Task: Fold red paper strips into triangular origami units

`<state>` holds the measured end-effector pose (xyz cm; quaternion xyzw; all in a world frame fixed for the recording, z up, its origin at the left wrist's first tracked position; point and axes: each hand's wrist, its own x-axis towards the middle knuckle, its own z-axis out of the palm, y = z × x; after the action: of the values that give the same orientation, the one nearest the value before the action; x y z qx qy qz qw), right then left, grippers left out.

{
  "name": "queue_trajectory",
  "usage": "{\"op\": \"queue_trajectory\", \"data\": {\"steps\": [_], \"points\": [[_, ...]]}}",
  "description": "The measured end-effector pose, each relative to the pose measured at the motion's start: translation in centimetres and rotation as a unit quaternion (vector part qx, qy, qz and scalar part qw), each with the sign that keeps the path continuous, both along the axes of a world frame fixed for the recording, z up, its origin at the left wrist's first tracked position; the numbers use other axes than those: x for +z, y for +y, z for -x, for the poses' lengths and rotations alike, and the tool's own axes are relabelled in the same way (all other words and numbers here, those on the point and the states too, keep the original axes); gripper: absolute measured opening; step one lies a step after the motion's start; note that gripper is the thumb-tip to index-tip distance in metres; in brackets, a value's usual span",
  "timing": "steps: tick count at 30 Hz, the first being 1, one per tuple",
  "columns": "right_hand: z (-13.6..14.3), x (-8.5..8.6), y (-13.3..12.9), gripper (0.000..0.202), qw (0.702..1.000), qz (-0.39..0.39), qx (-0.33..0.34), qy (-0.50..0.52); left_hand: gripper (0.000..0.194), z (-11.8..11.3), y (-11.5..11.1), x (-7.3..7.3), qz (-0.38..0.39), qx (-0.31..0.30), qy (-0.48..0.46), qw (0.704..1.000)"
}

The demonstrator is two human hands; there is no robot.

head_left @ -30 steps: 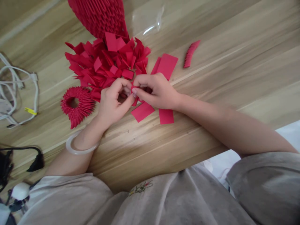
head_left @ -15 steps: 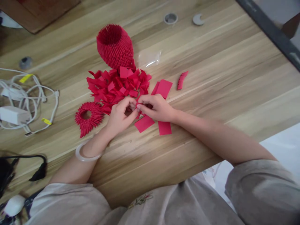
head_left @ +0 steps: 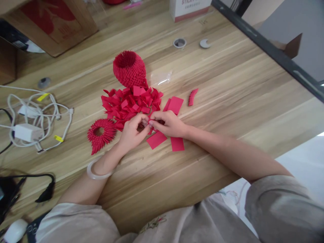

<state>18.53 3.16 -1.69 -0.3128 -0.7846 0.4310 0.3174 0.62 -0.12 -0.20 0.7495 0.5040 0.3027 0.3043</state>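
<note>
My left hand [head_left: 134, 132] and my right hand [head_left: 170, 124] meet fingertip to fingertip, both pinching a small piece of red paper [head_left: 150, 118] that is mostly hidden by the fingers. Flat red paper strips [head_left: 177, 143] lie on the table beneath and beside my right hand. Just beyond my hands is a heap of folded red paper pieces [head_left: 129, 103]. A ring of interlocked red paper pieces [head_left: 107, 131] with a pointed end lies left of my left hand. Behind the heap stands a hollow, vase-like red paper form [head_left: 134, 72].
A short joined row of red pieces [head_left: 192, 97] lies to the right, and a clear plastic bag [head_left: 162, 78] behind. White cables with a charger [head_left: 28, 132] spread at the left, near a black plug [head_left: 47, 193]. A cardboard box [head_left: 58, 27] and a white box [head_left: 188, 9] stand at the back.
The camera view has tilted up, so the things on the table sit lower and more of the boxes at the back shows. My hands keep the same pinching pose.
</note>
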Motion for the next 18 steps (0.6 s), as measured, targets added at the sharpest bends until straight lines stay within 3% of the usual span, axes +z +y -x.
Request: {"op": "queue_trajectory", "data": {"steps": [18], "points": [[0.05, 0.06, 0.06, 0.019, 1.000, 0.006, 0.005, 0.007, 0.013, 0.03, 0.07, 0.14, 0.005, 0.000, 0.014, 1.000]]}}
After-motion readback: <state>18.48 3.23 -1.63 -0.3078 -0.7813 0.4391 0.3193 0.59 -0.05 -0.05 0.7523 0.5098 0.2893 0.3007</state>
